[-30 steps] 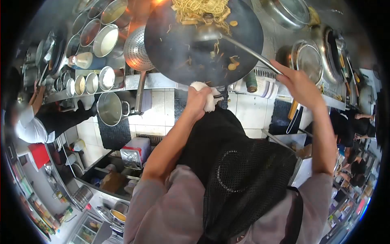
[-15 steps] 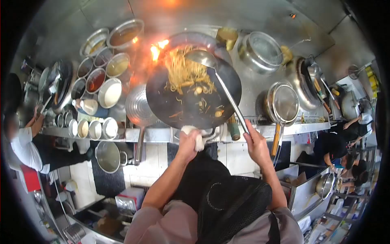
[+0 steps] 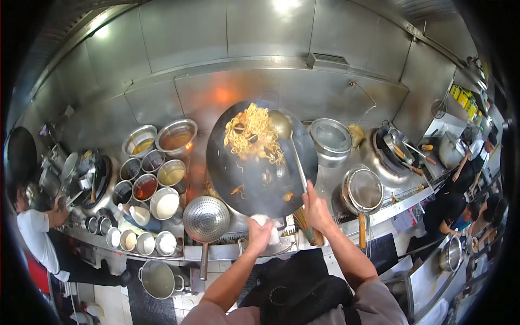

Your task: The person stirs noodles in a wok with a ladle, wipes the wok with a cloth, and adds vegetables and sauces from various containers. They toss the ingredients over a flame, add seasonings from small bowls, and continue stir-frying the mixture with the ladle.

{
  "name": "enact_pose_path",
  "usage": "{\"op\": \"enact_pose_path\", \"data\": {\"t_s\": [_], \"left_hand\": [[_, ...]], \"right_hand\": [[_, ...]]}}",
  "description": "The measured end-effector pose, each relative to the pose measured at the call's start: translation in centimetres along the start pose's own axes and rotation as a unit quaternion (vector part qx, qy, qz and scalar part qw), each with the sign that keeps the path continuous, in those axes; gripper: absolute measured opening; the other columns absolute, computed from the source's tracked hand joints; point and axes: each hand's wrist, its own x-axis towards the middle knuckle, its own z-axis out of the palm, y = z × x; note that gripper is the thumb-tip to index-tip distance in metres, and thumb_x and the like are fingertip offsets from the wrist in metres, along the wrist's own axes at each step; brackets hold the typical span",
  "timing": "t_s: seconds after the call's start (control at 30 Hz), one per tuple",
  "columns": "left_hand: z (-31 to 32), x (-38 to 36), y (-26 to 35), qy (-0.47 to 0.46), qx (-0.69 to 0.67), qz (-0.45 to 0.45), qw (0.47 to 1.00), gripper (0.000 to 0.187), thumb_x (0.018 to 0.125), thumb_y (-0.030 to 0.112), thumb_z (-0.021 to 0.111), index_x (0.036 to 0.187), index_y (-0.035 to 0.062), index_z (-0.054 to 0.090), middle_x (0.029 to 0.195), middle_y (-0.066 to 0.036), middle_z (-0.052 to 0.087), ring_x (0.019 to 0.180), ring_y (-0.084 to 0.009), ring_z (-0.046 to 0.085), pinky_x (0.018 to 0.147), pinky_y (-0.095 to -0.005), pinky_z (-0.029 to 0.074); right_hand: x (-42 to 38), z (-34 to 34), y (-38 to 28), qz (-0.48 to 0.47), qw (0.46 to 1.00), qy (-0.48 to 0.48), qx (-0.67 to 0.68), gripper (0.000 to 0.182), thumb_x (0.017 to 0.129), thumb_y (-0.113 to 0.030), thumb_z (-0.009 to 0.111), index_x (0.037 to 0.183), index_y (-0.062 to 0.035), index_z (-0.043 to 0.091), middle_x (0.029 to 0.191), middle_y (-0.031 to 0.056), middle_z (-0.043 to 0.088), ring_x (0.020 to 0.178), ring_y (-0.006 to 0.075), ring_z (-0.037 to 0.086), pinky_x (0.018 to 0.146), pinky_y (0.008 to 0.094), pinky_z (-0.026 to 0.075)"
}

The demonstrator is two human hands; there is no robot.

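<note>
My left hand [image 3: 258, 236] is closed around a folded white cloth [image 3: 274, 236] at the near rim of a large black wok [image 3: 244, 187]; the handle itself is hidden. Yellow noodles [image 3: 252, 130] with darker pieces are heaped toward the wok's far side, and a few scraps lie lower down in it. Steam rises from the wok. My right hand [image 3: 317, 208] grips the long metal handle of a ladle [image 3: 280, 124], whose bowl touches or hovers beside the noodles' right edge.
A perforated strainer [image 3: 206, 219] rests left of the wok, near bowls of sauces [image 3: 146, 188]. To the right stand a steel pot [image 3: 331, 137], a wire-mesh strainer [image 3: 365, 189] and a second wok station [image 3: 387, 157]. A co-worker [image 3: 38, 233] stands at far left.
The wok appears tilted up more toward me, with the noodles bunched at its far side. Flames at its left rim are gone. The camera view has tipped upward, showing more wall.
</note>
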Motion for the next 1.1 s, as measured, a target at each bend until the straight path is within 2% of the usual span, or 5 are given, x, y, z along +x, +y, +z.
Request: {"op": "enact_pose_path", "data": {"t_s": [0.07,0.33,0.63,0.83,1.1], "left_hand": [[0.8,-0.1,1.4,0.054,0.053,0.048,0.996,0.061,0.081,0.005,0.063,0.13,-0.0086,0.03,0.111,-0.02,0.055,0.101,-0.0263,0.058,0.091,-0.0363,0.047],[0.2,-3.8,1.2,0.0,-0.17,-0.158,0.973,0.026,0.081,-0.002,0.059,0.103,0.0055,0.046,0.087,-0.006,0.057,0.077,-0.0168,0.061,0.067,-0.0327,0.053],[1.8,-5.6,1.8,-0.138,-0.24,-0.261,0.925,0.028,0.085,0.0,0.055,0.113,-0.0014,0.053,0.1,-0.012,0.064,0.086,-0.0261,0.067,0.076,-0.0404,0.058],[3.9,-4.1,2.3,-0.188,-0.234,-0.256,0.919,0.039,0.086,-0.004,0.058,0.12,0.006,0.042,0.102,-0.008,0.057,0.089,-0.0189,0.062,0.075,-0.0363,0.057],[2.4,-1.7,3.5,-0.293,-0.187,-0.199,0.916,0.035,0.085,-0.004,0.058,0.117,0.0046,0.045,0.098,-0.007,0.058,0.08,-0.0156,0.06,0.067,-0.0334,0.054]], "right_hand": [[-1.1,0.5,-2.9,0.027,0.959,-0.066,0.276,0.049,0.103,-0.026,0.043,0.141,0.0039,0.039,0.069,0.0131,0.06,0.054,0.0186,0.06,0.048,0.0376,0.049],[-4.0,-4.3,-3.2,0.386,0.554,-0.285,0.68,0.037,0.105,-0.037,0.04,0.077,-0.0131,0.045,0.055,-0.0103,0.039,0.041,0.0005,0.036,0.038,0.0174,0.03],[-9.8,-10.8,1.4,0.383,0.648,-0.203,0.626,0.008,0.099,-0.015,0.054,0.101,-0.0109,0.048,0.072,-0.0032,0.048,0.048,0.0001,0.041,0.039,0.0197,0.035],[-14.5,-8.1,9.0,0.273,0.839,-0.124,0.454,0.061,0.101,-0.021,0.053,0.155,-0.0127,0.026,0.068,-0.0017,0.047,0.044,0.006,0.043,0.035,0.0226,0.037],[-17.4,-8.3,2.9,0.312,0.664,-0.024,0.679,0.052,0.101,-0.021,0.054,0.148,-0.0111,0.034,0.072,-0.0011,0.044,0.045,0.0018,0.037,0.035,0.0196,0.033]]}}
